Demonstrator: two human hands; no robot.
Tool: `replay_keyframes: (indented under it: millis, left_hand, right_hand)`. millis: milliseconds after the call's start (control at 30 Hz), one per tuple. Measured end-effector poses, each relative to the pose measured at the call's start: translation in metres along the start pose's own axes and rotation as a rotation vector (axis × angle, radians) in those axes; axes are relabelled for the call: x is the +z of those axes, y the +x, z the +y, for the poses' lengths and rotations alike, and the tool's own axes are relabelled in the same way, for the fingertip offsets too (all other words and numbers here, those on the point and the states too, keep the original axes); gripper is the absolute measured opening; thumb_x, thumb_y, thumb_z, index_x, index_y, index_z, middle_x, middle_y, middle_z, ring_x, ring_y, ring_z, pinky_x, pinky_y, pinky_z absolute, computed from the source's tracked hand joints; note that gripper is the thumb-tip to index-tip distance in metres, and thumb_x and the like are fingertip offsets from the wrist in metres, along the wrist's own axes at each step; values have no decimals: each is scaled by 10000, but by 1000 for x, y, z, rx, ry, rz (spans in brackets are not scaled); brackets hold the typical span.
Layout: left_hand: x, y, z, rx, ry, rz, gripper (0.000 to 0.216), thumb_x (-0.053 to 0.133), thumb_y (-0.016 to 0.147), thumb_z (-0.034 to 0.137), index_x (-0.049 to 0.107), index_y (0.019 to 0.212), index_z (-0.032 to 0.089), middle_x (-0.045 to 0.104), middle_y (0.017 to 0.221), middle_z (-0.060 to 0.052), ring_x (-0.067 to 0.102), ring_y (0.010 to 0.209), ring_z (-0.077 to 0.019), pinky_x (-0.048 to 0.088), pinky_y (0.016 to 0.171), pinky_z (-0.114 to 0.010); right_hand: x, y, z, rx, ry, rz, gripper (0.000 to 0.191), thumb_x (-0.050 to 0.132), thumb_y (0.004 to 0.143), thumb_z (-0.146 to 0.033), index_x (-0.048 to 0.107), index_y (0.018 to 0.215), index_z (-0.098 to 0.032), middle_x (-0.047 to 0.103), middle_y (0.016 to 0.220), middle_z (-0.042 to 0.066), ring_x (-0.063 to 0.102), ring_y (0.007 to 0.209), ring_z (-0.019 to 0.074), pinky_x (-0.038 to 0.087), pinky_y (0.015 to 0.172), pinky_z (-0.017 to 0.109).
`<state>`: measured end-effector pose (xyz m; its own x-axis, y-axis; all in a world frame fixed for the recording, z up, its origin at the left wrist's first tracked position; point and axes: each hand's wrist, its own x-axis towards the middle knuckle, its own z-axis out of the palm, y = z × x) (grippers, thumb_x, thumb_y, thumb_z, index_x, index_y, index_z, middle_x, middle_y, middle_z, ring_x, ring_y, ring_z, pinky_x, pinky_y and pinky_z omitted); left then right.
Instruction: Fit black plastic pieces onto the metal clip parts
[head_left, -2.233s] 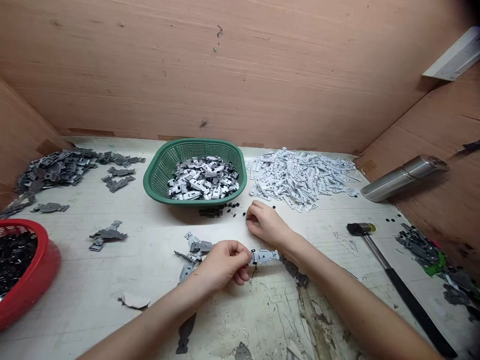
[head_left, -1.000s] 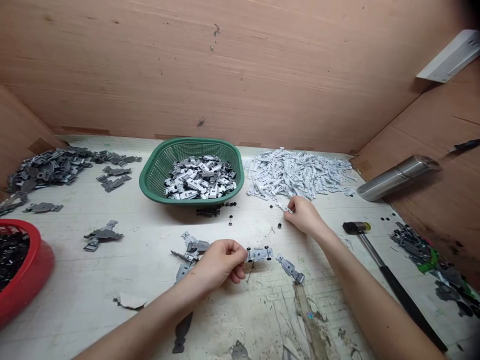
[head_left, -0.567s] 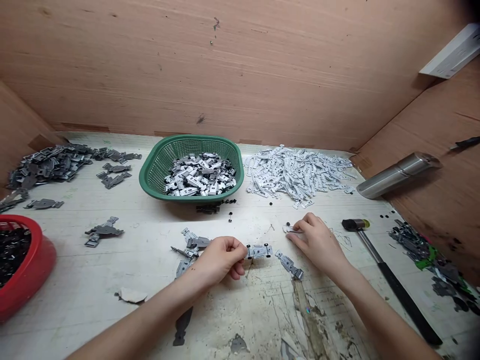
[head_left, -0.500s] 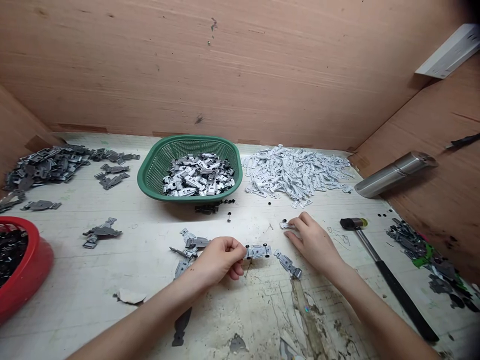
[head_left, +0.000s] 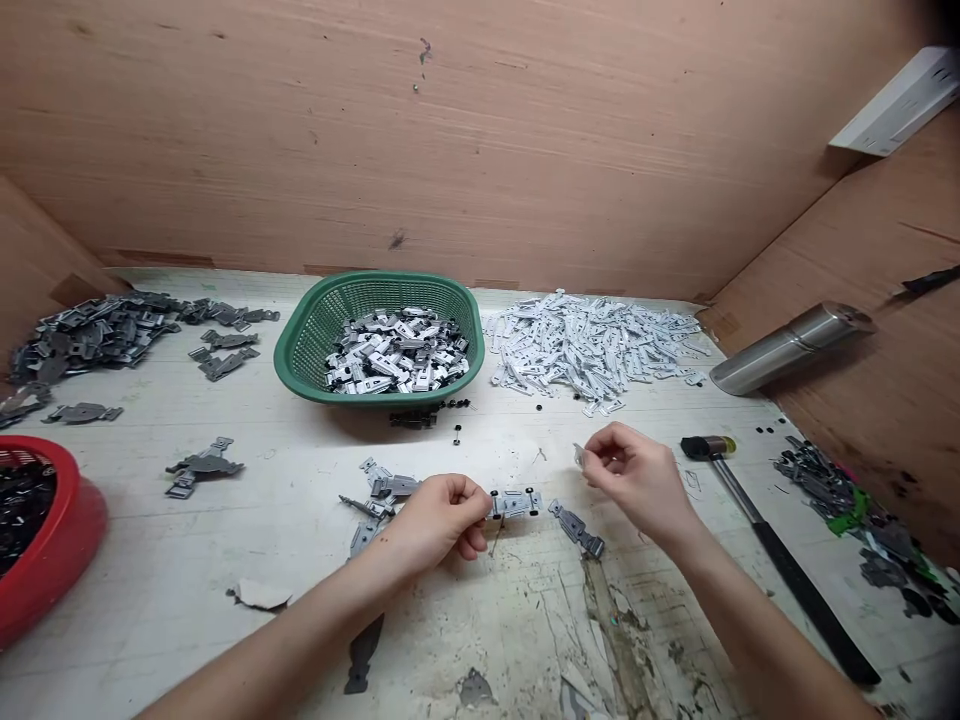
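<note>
My left hand [head_left: 441,520] is closed round the left end of a small grey metal plate with black wheels [head_left: 517,502], holding it just above the worn white table [head_left: 300,580]. Lifted off the table to the right, my right hand [head_left: 637,478] pinches a small light metal piece [head_left: 579,456] between thumb and fingers. A loose grey bracket [head_left: 576,528] lies between the two hands. A few more grey parts [head_left: 386,490] lie to the left of my left hand.
A green basket [head_left: 307,345] of grey and white parts stands at the back, a heap of white strips [head_left: 592,345] to its right. Dark grey plates [head_left: 97,335] pile at far left above a red basket [head_left: 52,570]. A hammer [head_left: 772,545], steel flask [head_left: 791,350] and scrap parts [head_left: 862,510] lie on the right.
My right hand went from the small black bits near the basket to the white strip heap, came back toward me with a small piece, and has now lifted it off the table. The left hand stayed put.
</note>
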<state>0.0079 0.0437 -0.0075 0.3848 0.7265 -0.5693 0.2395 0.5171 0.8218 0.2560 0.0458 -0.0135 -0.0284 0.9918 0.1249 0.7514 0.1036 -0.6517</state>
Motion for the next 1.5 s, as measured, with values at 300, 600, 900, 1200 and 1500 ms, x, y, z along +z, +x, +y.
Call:
replay_keyframes:
  millis: [300, 600, 900, 1200, 1500]
  left_hand:
    - [1, 0, 2, -3, -20, 23, 289, 577, 694, 437, 502, 622, 167, 585, 491, 13, 493, 420, -84, 360, 464, -195]
    - [3, -2, 6, -35, -17, 30, 315, 580, 694, 458, 501, 624, 162, 575, 483, 11, 496, 427, -85, 340, 457, -190]
    - [4, -6, 9, -17, -48, 30, 301, 583, 697, 444, 508, 612, 166, 577, 487, 14, 499, 440, -84, 345, 471, -193]
    - [-1, -1, 4, -16, -30, -14, 284, 562, 717, 430, 516, 635, 161, 587, 493, 15, 489, 420, -78, 333, 463, -188]
    - [-2, -2, 7, -42, -11, -66, 270, 548, 723, 411, 527, 649, 152, 574, 481, 22, 464, 404, -68, 326, 467, -188]
  right_hand:
    - [-12, -23, -16, 452, 896, -46, 202, 712, 651, -328, 585, 676, -173, 494, 545, -33, 397, 451, 78, 325, 417, 215]
    - [34, -45, -63, 478, 1240, 65, 193, 715, 674, -310, 579, 712, -179, 579, 695, 15, 542, 635, 140, 442, 610, 278]
    - [43, -46, -62, 433, 1042, 79, 187, 650, 708, -357, 553, 693, -198, 405, 649, -19, 353, 593, 125, 344, 579, 252]
    - [41, -44, -61, 382, 1058, -1, 175, 657, 718, -324, 540, 693, -197, 436, 670, -23, 391, 646, 130, 341, 639, 252]
    - [33, -40, -56, 311, 1007, -91, 160, 643, 737, -313, 550, 698, -189, 435, 687, -18, 387, 661, 130, 329, 635, 250]
